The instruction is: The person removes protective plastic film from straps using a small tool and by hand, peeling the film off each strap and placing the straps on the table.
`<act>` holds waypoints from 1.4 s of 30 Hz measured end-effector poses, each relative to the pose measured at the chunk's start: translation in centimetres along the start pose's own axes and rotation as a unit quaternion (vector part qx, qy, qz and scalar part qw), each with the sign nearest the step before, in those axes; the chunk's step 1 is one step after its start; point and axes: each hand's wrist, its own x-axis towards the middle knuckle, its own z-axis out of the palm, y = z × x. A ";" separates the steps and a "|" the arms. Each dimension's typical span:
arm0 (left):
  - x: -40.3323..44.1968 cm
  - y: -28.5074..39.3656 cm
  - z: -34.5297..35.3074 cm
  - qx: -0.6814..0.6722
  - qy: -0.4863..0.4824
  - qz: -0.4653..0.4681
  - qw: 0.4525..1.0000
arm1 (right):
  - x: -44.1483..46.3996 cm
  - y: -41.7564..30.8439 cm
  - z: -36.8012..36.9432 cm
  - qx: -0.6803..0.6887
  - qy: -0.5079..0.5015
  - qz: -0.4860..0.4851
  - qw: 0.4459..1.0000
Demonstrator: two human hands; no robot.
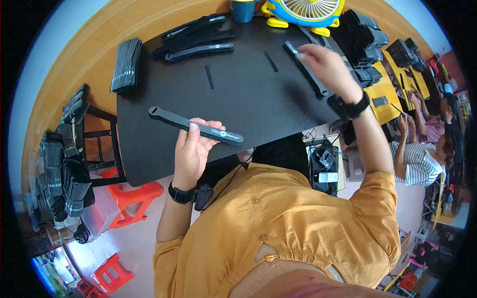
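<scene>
Black-topped table at 12 o'clock, wood-toned wall at 11, yellow worktables at 2, pale floor at 7, red plastic stool at 8, bright rectangle beyond, possibly a window or screen.

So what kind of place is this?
Probably a small workshop: the left hand holds a dark strap, stacks of similar-looking pieces stand around, and other people are at yellow tables nearby.
</scene>
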 end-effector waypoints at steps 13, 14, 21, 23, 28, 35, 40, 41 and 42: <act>0.5 0.4 -0.8 -0.132 -0.020 -0.048 0.990 | 3.0 13.0 2.3 -0.173 -0.060 0.085 0.979; 0.5 0.4 -1.1 -0.138 -0.030 -0.055 0.989 | 2.9 12.3 1.5 -0.069 -0.057 0.152 0.984; 0.9 0.6 -0.9 -0.192 0.015 -0.041 0.980 | -2.5 3.4 -3.7 0.500 -0.014 0.203 0.842; 1.2 0.1 -1.8 -0.209 0.010 -0.038 0.977 | -4.8 1.9 -2.9 0.627 -0.057 0.168 0.759; 1.5 0.8 -1.3 -0.145 0.032 -0.012 0.989 | -9.1 -2.1 1.6 0.707 -0.122 0.097 0.690; 1.3 1.3 -0.7 -0.099 0.041 0.005 0.994 | -9.8 -4.0 5.0 0.808 -0.096 0.033 0.581; 1.9 1.2 -1.3 -0.100 0.053 -0.010 0.994 | -8.5 -3.1 6.3 0.783 -0.107 0.042 0.611; 2.1 1.0 -1.4 -0.103 0.048 -0.013 0.993 | -8.3 -2.9 7.0 0.783 -0.107 0.040 0.611; 2.1 1.0 -1.4 -0.101 0.047 -0.012 0.994 | -8.2 -2.9 7.6 0.778 -0.104 0.056 0.617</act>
